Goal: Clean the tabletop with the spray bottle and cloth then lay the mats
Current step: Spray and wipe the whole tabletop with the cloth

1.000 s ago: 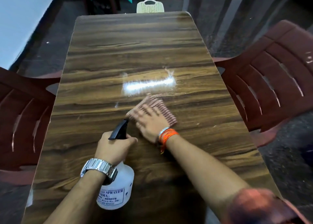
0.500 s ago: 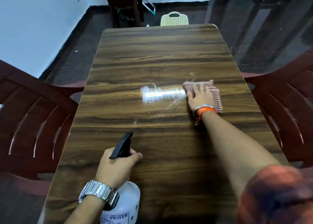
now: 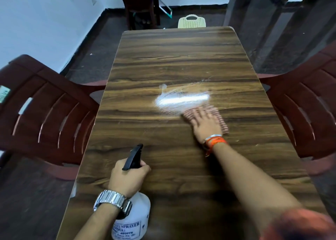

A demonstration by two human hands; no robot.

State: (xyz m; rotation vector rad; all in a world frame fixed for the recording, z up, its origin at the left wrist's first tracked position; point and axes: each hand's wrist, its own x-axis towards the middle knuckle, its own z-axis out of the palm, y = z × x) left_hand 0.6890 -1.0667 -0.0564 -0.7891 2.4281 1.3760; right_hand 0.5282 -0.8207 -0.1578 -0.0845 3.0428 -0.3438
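My left hand point(image 3: 128, 178) grips the neck of a white spray bottle point(image 3: 135, 219) with a black nozzle that points up the table; the bottle stands near the front left edge. My right hand point(image 3: 206, 126) lies flat, fingers spread, pressing a reddish striped cloth point(image 3: 221, 119) onto the wooden tabletop point(image 3: 174, 58), right of the middle. The hand and cloth are motion-blurred. A wet streaky patch point(image 3: 181, 99) shines just beyond the cloth. No mats are in view.
Dark red plastic chairs stand at the left point(image 3: 45, 105) and right point(image 3: 305, 101) sides of the table. A cream plastic chair back point(image 3: 191, 21) shows at the far end, with another dark chair point(image 3: 140, 5) behind it by the wall.
My right hand has dragged the cloth from the right side back toward me and the middle, smearing the wet patch. The left hand stays on the bottle.
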